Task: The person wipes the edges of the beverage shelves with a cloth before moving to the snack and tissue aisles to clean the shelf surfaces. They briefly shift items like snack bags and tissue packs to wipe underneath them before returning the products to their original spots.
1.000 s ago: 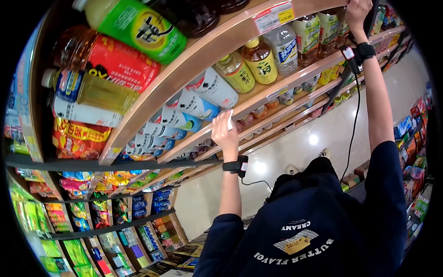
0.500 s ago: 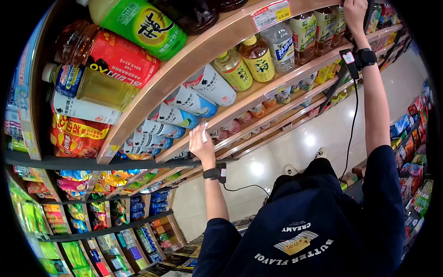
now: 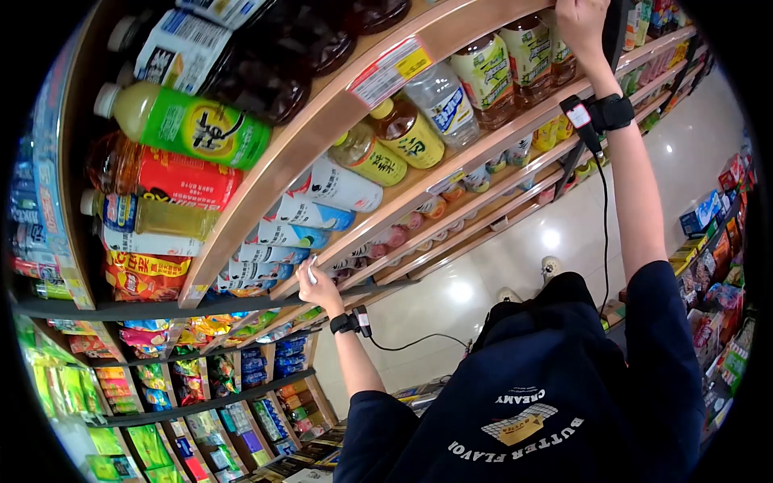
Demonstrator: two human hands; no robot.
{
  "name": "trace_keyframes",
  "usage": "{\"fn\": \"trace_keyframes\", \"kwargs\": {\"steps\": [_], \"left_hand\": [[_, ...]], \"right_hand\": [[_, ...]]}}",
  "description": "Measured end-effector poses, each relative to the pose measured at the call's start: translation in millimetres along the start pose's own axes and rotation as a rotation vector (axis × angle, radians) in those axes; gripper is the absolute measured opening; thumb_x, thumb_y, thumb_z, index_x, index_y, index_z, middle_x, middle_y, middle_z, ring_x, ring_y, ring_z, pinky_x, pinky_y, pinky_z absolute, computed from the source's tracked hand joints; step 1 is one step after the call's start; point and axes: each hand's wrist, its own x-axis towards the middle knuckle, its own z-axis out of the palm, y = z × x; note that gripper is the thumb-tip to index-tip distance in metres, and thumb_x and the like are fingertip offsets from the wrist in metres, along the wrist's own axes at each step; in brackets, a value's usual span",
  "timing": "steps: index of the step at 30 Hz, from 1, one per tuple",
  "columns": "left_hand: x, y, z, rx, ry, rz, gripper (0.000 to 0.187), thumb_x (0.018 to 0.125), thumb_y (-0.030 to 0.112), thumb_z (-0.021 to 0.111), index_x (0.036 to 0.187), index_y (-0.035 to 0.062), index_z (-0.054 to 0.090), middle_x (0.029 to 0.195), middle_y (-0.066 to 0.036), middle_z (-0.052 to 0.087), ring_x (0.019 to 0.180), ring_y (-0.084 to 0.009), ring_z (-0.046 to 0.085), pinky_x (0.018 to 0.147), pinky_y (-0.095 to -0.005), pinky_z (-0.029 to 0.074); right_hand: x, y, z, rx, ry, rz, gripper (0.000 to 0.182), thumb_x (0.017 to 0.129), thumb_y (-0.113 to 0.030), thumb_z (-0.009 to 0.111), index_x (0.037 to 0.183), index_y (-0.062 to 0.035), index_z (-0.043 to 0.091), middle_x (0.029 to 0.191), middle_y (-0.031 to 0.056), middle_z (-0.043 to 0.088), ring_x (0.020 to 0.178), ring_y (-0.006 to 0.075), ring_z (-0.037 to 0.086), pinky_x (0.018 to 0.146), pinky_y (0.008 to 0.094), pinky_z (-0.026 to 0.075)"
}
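Note:
My left hand is closed on a small white item, maybe folded paper or cloth, at the front edge of a wooden shelf. White bottles with blue lower parts lie just behind it. My right hand is at the top edge of the view, by the upper shelf and a bottle with a green-and-white label; its fingers are partly cut off, and whether it holds anything does not show. Both wrists carry black straps with small cabled devices.
Drinks line the curved shelves, among them a green-labelled bottle and a yellow-labelled tea bottle. A price tag is on the upper shelf edge. Snack racks stand lower left, packaged goods at right. Pale floor tiles lie between.
Both hands appear further left in the view, my left hand also lower and my right hand higher. The shelves and bottles have shifted as the camera moved. My left hand still holds the white item.

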Motion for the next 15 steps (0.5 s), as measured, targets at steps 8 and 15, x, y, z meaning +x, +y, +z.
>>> {"fn": "trace_keyframes", "kwargs": {"steps": [8, 15], "left_hand": [[-9, 43, 29, 0.145, 0.097, -0.214, 0.015, 0.082, 0.001, 0.054, 0.079, -0.0012, 0.068, 0.085, -0.015, 0.07, 0.075, -0.0305, 0.067, 0.07, -0.0373, 0.051], [-16, 120, 61, 0.206, 0.097, -0.342, 0.015, 0.079, 0.001, 0.054, 0.08, -0.0013, 0.068, 0.078, -0.016, 0.069, 0.068, -0.03, 0.065, 0.066, -0.0381, 0.049]], "right_hand": [[9, 3, -10, 0.075, -0.088, -0.009, 0.02, 0.087, -0.013, 0.039, 0.092, -0.0026, 0.056, 0.097, 0.0152, 0.055, 0.102, 0.0331, 0.049, 0.1, 0.0445, 0.029], [8, 21, -4, 0.217, -0.055, -0.053, 0.015, 0.081, -0.012, 0.049, 0.092, -0.0053, 0.058, 0.094, 0.0107, 0.057, 0.098, 0.0295, 0.05, 0.095, 0.0425, 0.032]]}}
